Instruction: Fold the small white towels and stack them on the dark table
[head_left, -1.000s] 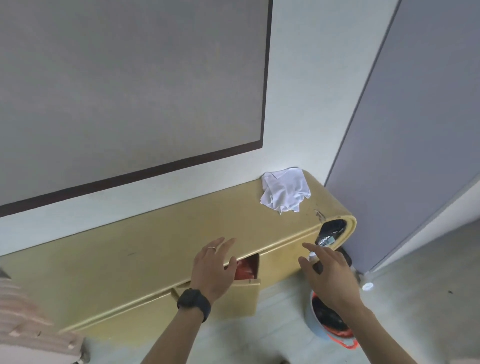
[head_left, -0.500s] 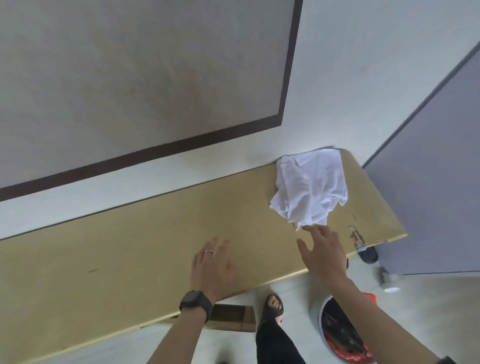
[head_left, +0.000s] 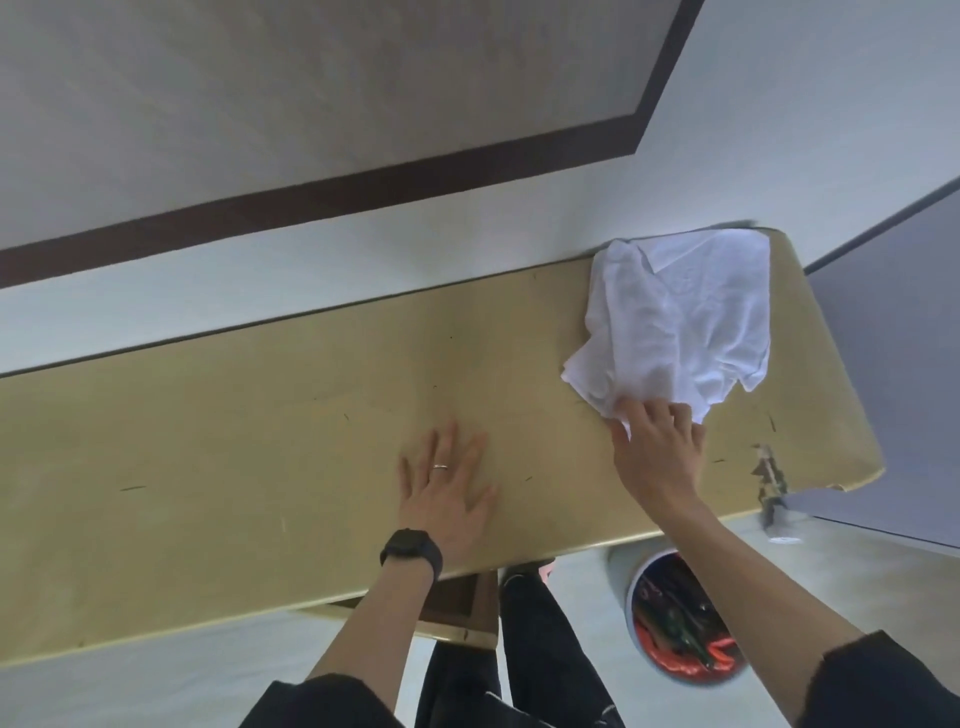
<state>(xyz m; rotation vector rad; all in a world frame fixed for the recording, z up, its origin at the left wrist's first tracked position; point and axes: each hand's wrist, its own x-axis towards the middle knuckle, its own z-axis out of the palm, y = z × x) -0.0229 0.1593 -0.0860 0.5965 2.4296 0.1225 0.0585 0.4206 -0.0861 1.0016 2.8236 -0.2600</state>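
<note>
A crumpled heap of white towels (head_left: 680, 322) lies at the far right end of a long tan wooden table (head_left: 260, 441), against the wall. My right hand (head_left: 657, 457) is at the heap's near edge, fingers curled onto the cloth and thumb beside a white corner, gripping it. Near the table's middle my left hand (head_left: 447, 488) lies flat on the wood, fingers spread, holding nothing. It wears a ring, and a black watch is on its wrist. No dark table is in view.
A drawer (head_left: 457, 608) juts out under the table's front edge by my legs. A white bucket (head_left: 680, 623) with red and dark contents stands on the floor at the right. The table's right corner (head_left: 769, 473) is chipped. A grey partition (head_left: 909, 312) stands just beyond.
The view has closed in on the table. My right hand has reached forward from short of the towels to their near edge and taken hold. My left hand stays flat on the wood.
</note>
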